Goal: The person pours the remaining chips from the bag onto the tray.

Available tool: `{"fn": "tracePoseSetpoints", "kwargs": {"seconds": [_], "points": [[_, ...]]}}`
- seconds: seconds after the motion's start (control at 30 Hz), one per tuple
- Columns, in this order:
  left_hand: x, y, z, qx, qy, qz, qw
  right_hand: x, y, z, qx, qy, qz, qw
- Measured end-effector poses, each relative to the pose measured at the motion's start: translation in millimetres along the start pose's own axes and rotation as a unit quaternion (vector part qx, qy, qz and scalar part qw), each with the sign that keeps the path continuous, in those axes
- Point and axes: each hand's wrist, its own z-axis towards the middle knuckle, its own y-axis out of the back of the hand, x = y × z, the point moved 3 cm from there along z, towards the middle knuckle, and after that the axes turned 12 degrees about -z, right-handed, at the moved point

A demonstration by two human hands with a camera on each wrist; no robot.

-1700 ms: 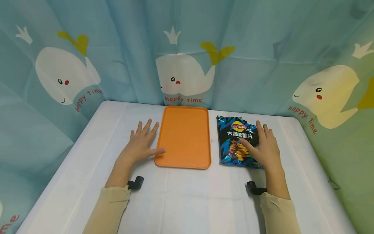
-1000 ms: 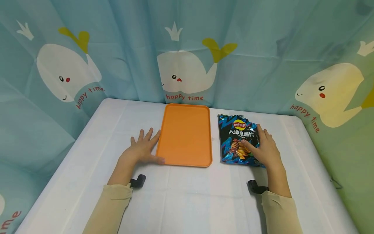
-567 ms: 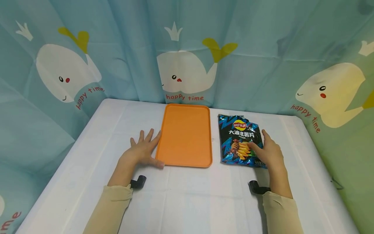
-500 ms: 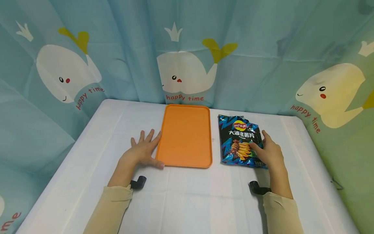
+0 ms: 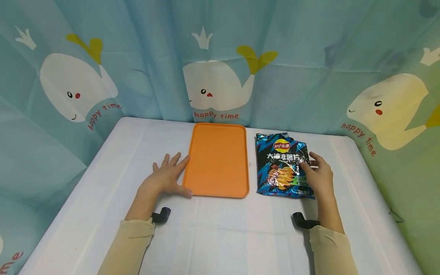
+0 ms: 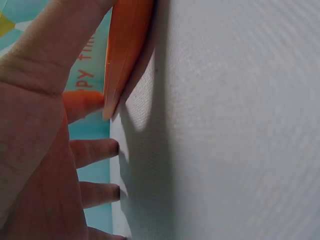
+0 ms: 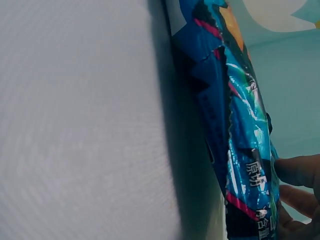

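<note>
An orange rectangular tray (image 5: 216, 160) lies flat on the white-covered table. My left hand (image 5: 165, 178) is spread at its left side, with the thumb by the near left corner and the index fingertip at the left rim. In the left wrist view the straight fingers (image 6: 95, 152) reach down toward the cloth beside the tray's edge (image 6: 120, 55). To the tray's right is a black and blue bag of potato chips (image 5: 283, 164). My right hand (image 5: 320, 177) pinches its right edge. The right wrist view shows the chip bag (image 7: 245, 130) side-on, its right side raised off the cloth.
A pale blue and green curtain (image 5: 144, 76) with whale prints hangs behind and beside the table (image 5: 220, 236). Each wrist wears a black camera mount, the left mount (image 5: 161, 215) and the right mount (image 5: 304, 221). A narrow strip of cloth separates tray and bag.
My right hand has slid from over the bag to its right edge and now pinches it; the bag's right side has lifted. My left hand has settled slightly lower beside the tray.
</note>
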Motion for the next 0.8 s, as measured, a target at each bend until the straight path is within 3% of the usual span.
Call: {"fn": "tracePoseSetpoints", "kwargs": {"seconds": [0.53, 0.8], "points": [[0.5, -0.3, 0.2, -0.004, -0.003, 0.004, 1.0000, 11, 5, -2.5, -0.020, -0.039, 0.095, 0.9945], [1.0, 0.3, -0.5, -0.004, 0.000, 0.004, 1.0000, 18, 11, -4.7, -0.046, -0.010, 0.131, 0.9903]]}}
